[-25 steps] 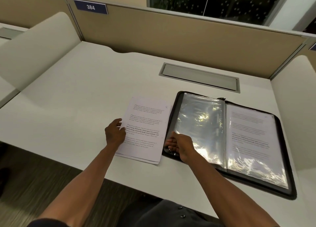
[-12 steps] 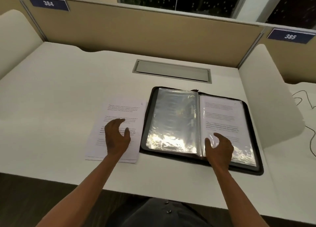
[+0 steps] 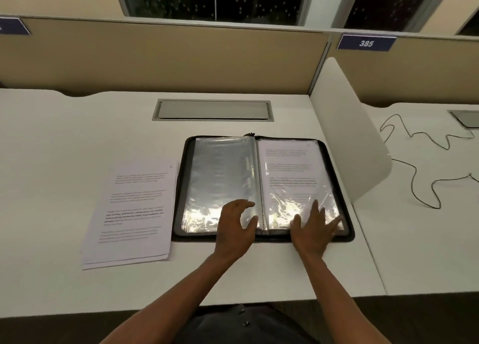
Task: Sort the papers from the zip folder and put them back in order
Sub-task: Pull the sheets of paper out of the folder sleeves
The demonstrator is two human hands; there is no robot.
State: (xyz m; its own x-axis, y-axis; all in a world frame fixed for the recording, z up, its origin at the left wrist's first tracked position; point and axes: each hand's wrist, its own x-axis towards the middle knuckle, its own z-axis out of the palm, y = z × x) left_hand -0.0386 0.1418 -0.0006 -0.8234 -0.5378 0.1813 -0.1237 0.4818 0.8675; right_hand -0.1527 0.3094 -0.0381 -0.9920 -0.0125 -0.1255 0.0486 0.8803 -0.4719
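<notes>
- The zip folder (image 3: 263,188) lay open and flat at the centre of the frame on the white counter (image 3: 64,146); its left page was a clear sleeve that looked empty, while the sleeve on the right (image 3: 293,177) held a printed sheet.
- The stack of papers (image 3: 132,211) lay just left of the folder, its right edge close beside the folder's black border; text too faint to read.
- The left hand (image 3: 237,227) sat low on the left page near the spine, fingers spread and curved, grip wide and holding nothing.
- The right hand (image 3: 315,227) lay flat on the lower part of the filled sleeve, fingers fanned toward the lower right corner; grip open, pressing rather than pinching.
- Judged from this, the step in hand was emptying the sleeves; one sheet remained inside, and whether more sleeves lay beneath could not be told.
- The next move would likely call for steadying the plastic with one hand and finding the sleeve's open edge with the other; the glossy film looked slippery and crinkled, so a light pinch on the paper alone seemed wise.
</notes>
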